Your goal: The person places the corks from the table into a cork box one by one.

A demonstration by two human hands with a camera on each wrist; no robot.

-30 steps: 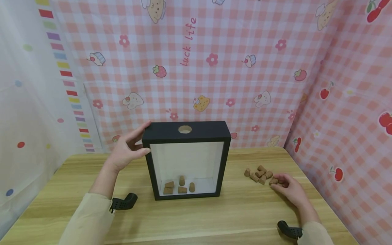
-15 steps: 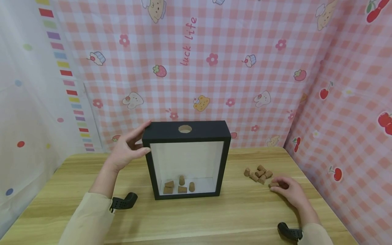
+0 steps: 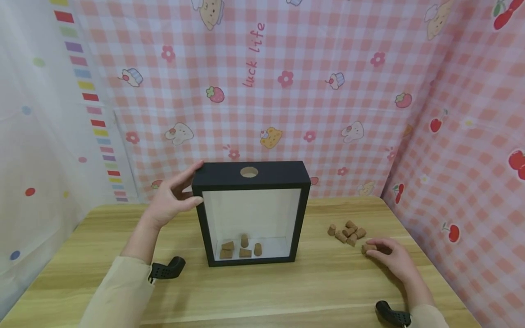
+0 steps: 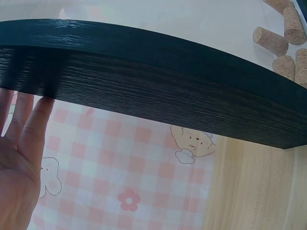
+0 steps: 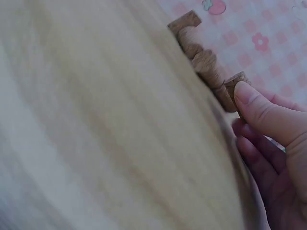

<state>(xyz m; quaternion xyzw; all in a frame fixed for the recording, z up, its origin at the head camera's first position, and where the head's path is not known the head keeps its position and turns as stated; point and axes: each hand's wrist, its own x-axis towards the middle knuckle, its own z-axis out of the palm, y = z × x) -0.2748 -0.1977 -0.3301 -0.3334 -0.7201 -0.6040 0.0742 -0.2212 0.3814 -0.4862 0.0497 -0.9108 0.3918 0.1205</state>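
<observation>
A black-framed box with a clear-looking front and a round hole in its top stands upright on the table. My left hand grips its upper left side, thumb at the front edge, fingers toward the back. Inside, several cork stoppers lie or stand on the white floor. Over to the right, my right hand pinches a cork stopper between thumb and fingers. In the right wrist view the thumb covers part of that cork. Beside it is a loose pile of corks.
The box stands on a wooden table. Behind it hangs a pink checked cloth, which also closes off the right side. A white dotted cloth hangs at the left. Black wrist mounts sit at both cuffs.
My right hand has drawn a cork slightly toward me, away from the pile, and has it between thumb and fingers. My left hand and the box have stayed in place.
</observation>
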